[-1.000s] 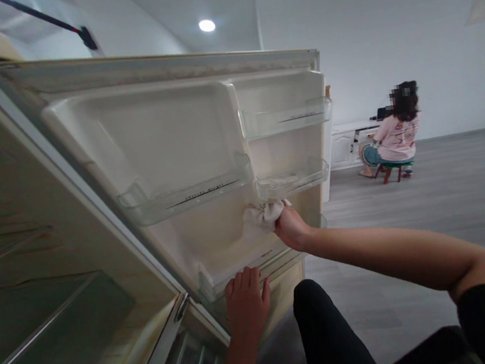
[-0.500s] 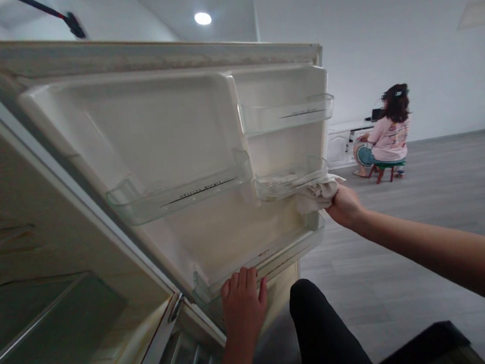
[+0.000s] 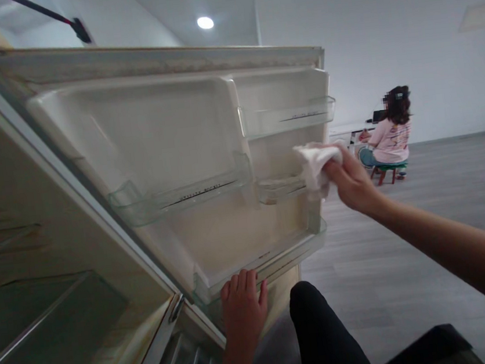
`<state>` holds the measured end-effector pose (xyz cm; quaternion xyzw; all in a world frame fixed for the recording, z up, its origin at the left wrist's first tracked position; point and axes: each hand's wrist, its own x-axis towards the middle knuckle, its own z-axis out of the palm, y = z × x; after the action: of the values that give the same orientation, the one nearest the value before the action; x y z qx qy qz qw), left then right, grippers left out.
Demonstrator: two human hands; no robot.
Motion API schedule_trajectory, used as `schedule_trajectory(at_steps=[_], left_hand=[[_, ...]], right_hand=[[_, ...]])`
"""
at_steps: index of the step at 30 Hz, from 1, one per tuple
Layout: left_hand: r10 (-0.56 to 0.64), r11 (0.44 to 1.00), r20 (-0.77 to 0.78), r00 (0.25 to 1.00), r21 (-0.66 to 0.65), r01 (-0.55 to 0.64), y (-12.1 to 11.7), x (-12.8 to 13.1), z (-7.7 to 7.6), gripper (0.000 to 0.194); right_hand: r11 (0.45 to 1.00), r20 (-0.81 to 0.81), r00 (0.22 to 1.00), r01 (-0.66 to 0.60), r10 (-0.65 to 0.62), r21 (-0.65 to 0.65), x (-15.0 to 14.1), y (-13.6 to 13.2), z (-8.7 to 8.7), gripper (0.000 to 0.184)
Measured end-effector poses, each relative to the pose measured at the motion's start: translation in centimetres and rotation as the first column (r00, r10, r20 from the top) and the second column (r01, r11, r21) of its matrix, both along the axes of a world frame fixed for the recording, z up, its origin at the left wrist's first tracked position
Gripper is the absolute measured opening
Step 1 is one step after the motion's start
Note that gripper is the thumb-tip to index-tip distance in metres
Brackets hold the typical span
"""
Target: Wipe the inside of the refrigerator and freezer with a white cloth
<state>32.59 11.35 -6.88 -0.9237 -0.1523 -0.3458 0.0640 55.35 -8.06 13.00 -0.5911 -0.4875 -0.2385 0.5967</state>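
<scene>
- Cloth (image 3: 320, 168), bunched before the middle rack's (image 3: 276, 192) outer end; the right hand (image 3: 353, 184) is clamped on it.
- The fridge door (image 3: 213, 232) stands open, yellowish low down; how much is done or left, I cannot tell.
- One cloth corner points left, a fold hangs down; no clear long axis.
- Left hand (image 3: 242, 305) lies on the lower rack (image 3: 288, 255); grip unclear.

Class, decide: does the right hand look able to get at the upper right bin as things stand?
Probably yes: the right hand is near the upper right bin, with nothing seen blocking the way. The cloth in its fingers, though, might hinder a grip.
</scene>
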Motion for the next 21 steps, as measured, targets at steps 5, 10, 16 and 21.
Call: schedule_trajectory(at_steps=[5,10,16,21], left_hand=[[0.022,0.997,0.0,1.0,0.068,-0.022,0.0,0.5,-0.2,0.02],[0.022,0.992,0.011,1.0,0.125,-0.023,0.4,0.6,-0.6,0.029],[0.02,0.988,-0.005,1.0,0.156,-0.019,0.5,0.6,-0.8,0.031],[0.012,0.991,-0.002,1.0,0.136,-0.011,0.5,0.6,-0.8,0.033]], right_hand=[[0.923,0.63,0.775,0.207,0.048,-0.325,-3.9,5.3,-2.5,0.039],[0.904,0.881,0.47,0.35,0.056,-0.245,-4.1,8.6,-4.9,0.039],[0.919,0.739,0.667,0.224,0.097,-0.323,-0.5,5.8,-4.0,0.048],[0.911,0.585,0.811,0.227,0.019,-0.345,3.3,1.9,-3.1,0.044]])
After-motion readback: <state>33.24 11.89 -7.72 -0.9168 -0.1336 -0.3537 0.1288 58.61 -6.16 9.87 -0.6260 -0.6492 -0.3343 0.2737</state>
